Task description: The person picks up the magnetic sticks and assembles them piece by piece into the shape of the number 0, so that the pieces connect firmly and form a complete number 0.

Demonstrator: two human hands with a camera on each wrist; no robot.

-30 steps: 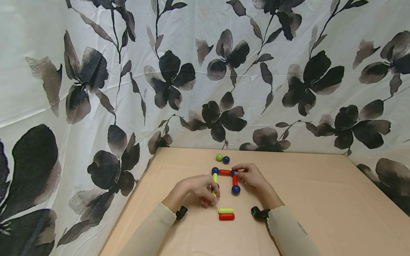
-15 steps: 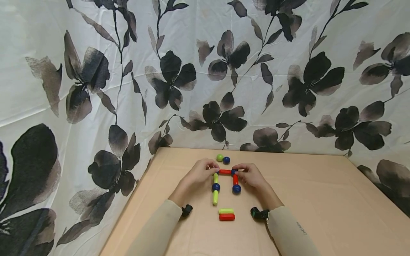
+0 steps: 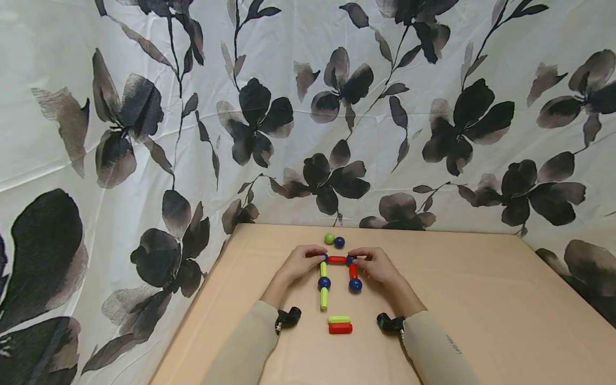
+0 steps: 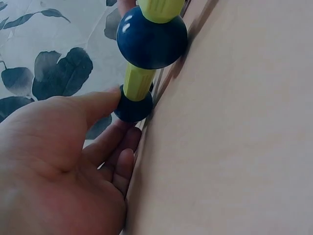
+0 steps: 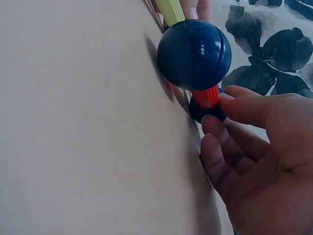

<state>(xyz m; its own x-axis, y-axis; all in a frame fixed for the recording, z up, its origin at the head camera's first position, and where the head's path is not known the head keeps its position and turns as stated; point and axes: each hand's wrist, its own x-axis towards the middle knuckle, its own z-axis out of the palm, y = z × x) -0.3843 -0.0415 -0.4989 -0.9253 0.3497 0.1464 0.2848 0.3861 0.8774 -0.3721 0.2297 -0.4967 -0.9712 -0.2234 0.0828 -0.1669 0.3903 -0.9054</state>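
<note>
A frame of rods and blue balls lies on the table. My left hand (image 3: 302, 262) pinches its far left blue ball (image 4: 134, 110) between thumb and fingers. At the far right corner, my right hand (image 3: 379, 266) pinches another blue ball (image 5: 199, 112). A red rod (image 3: 337, 260) spans these two corners. Down the left side run a yellow-green rod (image 3: 323, 269), a blue ball (image 3: 324, 282) and a second yellow-green rod (image 3: 324, 299) with a bare near end. The right side has a red rod (image 3: 353, 271) ending in a blue ball (image 3: 355, 285).
Beyond the frame, a green ball (image 3: 329, 238) and a blue ball (image 3: 339, 242) sit side by side. Nearer me lie a loose yellow-green rod (image 3: 339, 319) and a loose red rod (image 3: 340, 328). A floral cloth (image 3: 269, 203) hangs behind the table (image 3: 457, 299).
My left hand has left the left side's middle ball and gone away from me to the far left corner ball, which it now pinches. The right hand has stayed in place.
</note>
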